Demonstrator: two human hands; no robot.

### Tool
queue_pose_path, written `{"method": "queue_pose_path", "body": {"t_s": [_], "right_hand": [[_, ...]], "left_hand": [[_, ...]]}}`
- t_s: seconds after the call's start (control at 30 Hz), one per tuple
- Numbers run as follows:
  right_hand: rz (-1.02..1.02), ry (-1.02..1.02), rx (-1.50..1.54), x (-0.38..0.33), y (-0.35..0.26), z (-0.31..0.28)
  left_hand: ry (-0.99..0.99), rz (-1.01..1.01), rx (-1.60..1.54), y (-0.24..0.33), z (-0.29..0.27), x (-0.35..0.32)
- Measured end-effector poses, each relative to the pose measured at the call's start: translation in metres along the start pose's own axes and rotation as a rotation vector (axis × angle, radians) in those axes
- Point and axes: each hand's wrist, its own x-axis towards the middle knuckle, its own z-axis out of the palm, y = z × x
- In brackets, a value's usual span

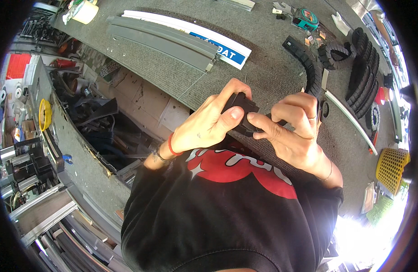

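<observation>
In front of my chest, over the near edge of the bench, I hold a dark piece of cable chain [249, 107] in both hands. My left hand [213, 115] is closed round its left side, with the thumb pressed along the near face. The fingers of my right hand [295, 129] are curled, and their tips press on its right side. Beyond the right hand, a length of black cable chain [312, 75] curves over the bench. Whether it joins the held piece is hidden behind the right fingers.
Grey and white profiles [163, 41] lie across the carpeted bench [172, 84]. Coiled black chain [363, 68], a teal tape measure [306, 19], small scraps, a pale strip [351, 119] and a yellow basket [392, 170] are to the right. An open bin [98, 118] of dark offcuts is at left.
</observation>
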Motion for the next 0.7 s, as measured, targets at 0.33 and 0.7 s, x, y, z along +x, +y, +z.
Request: {"method": "queue_pose_path", "body": {"t_s": [0.33,0.7], "right_hand": [[0.264,-0.023,0.238,0.009,0.004,-0.01],[0.125,-0.292,-0.095,0.007,0.015,-0.038]], "left_hand": [[0.153,0.266,-0.027,0.002,0.004,0.003],[0.273,0.355,-0.123,-0.017,0.025,-0.004]]}}
